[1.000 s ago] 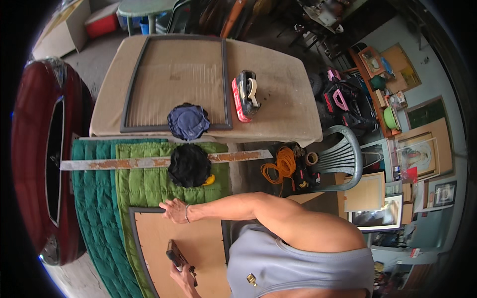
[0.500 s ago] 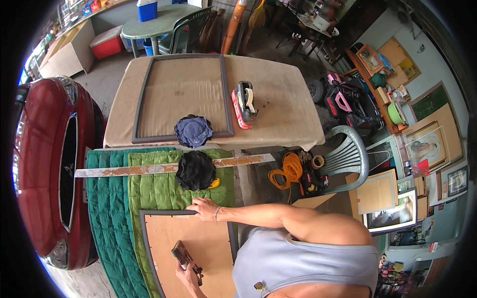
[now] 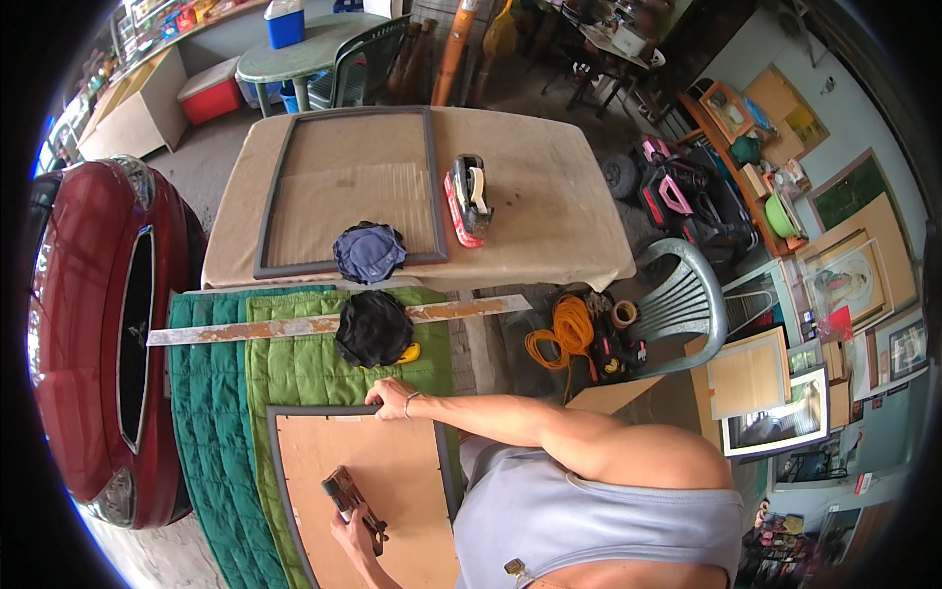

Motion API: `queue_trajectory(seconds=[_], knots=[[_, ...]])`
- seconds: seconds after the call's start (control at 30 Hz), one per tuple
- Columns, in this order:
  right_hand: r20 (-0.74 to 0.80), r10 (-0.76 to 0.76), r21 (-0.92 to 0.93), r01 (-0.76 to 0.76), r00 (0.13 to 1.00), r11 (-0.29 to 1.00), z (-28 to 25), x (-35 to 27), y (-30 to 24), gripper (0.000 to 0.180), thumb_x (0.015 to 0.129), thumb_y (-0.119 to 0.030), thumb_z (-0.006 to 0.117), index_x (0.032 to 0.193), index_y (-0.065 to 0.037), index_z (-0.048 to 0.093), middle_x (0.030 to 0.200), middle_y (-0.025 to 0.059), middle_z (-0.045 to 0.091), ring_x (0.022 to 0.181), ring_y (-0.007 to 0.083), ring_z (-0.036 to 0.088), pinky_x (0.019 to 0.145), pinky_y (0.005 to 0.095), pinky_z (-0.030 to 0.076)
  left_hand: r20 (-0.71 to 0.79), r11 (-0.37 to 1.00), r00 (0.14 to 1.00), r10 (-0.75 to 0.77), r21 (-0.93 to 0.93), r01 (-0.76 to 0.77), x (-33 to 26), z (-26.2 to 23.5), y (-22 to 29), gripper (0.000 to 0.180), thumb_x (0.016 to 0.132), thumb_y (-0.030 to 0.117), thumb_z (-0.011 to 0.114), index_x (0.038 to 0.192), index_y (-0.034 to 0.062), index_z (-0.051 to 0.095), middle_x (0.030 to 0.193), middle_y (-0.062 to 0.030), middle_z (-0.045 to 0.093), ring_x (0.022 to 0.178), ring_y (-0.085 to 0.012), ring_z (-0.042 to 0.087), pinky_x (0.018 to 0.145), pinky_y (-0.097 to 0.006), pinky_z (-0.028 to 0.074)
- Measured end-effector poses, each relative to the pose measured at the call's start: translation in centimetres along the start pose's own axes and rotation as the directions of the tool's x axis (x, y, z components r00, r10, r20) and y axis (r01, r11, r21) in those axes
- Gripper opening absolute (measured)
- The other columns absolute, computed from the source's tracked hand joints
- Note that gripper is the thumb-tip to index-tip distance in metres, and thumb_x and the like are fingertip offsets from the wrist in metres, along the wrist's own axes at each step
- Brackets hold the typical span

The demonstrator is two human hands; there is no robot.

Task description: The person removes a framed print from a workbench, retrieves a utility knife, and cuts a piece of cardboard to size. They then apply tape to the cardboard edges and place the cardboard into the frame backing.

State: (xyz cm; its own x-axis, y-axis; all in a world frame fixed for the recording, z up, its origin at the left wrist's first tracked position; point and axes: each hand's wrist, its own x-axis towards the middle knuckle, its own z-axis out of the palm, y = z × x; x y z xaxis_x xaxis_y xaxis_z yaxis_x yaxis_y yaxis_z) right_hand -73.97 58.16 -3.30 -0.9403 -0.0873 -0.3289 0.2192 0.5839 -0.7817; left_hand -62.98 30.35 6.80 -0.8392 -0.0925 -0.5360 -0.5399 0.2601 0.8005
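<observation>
Fingers of the left hand (image 3: 353, 533) are closed around a dark tool (image 3: 345, 491). The tool is over the brown board (image 3: 412, 461), which sits inside a dark frame (image 3: 324, 410). I cannot tell if the tool is touching the board. The right hand (image 3: 392, 398) is on the top edge of the frame, near its right corner. Its fingers are bent over the edge, with just a little room between them. I cannot tell how hard they press. A thin bracelet (image 3: 414, 402) goes around that wrist.

The frame lies on a light green quilt (image 3: 294, 378), with a dark green quilt (image 3: 206, 412) beside it on the left. Past the frame, a long flat strip (image 3: 196, 335) goes across both quilts. A black cloth (image 3: 375, 329) sits on the strip, and a bit of something yellow (image 3: 407, 355) peeks out by it.

Farther back is a table (image 3: 540, 177) with a tan cover. It has another dark frame (image 3: 437, 196) on it, with a blue cloth (image 3: 369, 251) over the near edge. A tape holder (image 3: 469, 201) stands just to the right. Orange cord (image 3: 569, 329) is looped near a gray-green chair (image 3: 706, 294). A red car (image 3: 88, 344) is on the left.
</observation>
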Motion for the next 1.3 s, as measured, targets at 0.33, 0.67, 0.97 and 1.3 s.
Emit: queue_trajectory(seconds=[0.33, 0.67, 0.97, 1.3], knots=[[-0.032, 0.072, -0.022, -0.072, 0.997, 0.997, 0.1, 0.0, -0.7, 0.043, 0.058, -0.008, 0.068, 0.101, -0.010, 0.073, 0.093, 0.0128, 0.071, 0.088, 0.0302, 0.068, 0.078, 0.0392, 0.056, -0.015, 0.995, 0.999, 0.034, 0.099, -0.032, -0.1, -0.4, -0.2, 0.025, 0.073, 0.019, 0.070, 0.087, -0.0013, 0.065, 0.071, -0.0065, 0.063, 0.062, -0.0147, 0.057, 0.056, -0.031, 0.045], [-0.086, -0.009, 0.023, 0.011, 0.996, 1.000, 0.5, -0.7, 0.3, 0.040, 0.060, -0.022, 0.076, 0.096, -0.005, 0.071, 0.087, 0.0120, 0.067, 0.086, 0.0274, 0.065, 0.076, 0.0382, 0.053, -0.065, 0.955, 0.985, -0.161, 0.243, 0.172, 0.1, -0.6, -0.5, 0.028, 0.074, 0.017, 0.074, 0.093, -0.0013, 0.065, 0.074, -0.0074, 0.064, 0.065, -0.0161, 0.059, 0.059, -0.034, 0.047], [-0.007, -0.041, 0.037, 0.042, 0.999, 0.998, 0.2, -1.6, 0.0, 0.037, 0.071, -0.024, 0.072, 0.103, -0.006, 0.068, 0.093, 0.0100, 0.060, 0.092, 0.0296, 0.061, 0.080, 0.0417, 0.049, 0.107, 0.952, 0.947, -0.303, -0.010, 0.306, -1.0, -0.6, 1.9, 0.022, 0.086, 0.023, 0.068, 0.095, 0.0042, 0.062, 0.074, -0.0058, 0.061, 0.058, -0.0152, 0.056, 0.050, -0.026, 0.044], [-0.085, -0.116, 0.060, 0.121, 0.990, 0.991, -0.2, -1.8, -0.3, 0.032, 0.071, -0.022, 0.071, 0.100, -0.008, 0.068, 0.091, 0.0100, 0.057, 0.092, 0.0301, 0.059, 0.080, 0.0415, 0.047, 0.020, 0.998, 0.998, -0.061, 0.025, 0.061, -2.2, 0.3, 0.9, 0.027, 0.077, 0.009, 0.072, 0.100, 0.0004, 0.060, 0.079, -0.0036, 0.061, 0.067, -0.0137, 0.058, 0.056, -0.029, 0.049]])
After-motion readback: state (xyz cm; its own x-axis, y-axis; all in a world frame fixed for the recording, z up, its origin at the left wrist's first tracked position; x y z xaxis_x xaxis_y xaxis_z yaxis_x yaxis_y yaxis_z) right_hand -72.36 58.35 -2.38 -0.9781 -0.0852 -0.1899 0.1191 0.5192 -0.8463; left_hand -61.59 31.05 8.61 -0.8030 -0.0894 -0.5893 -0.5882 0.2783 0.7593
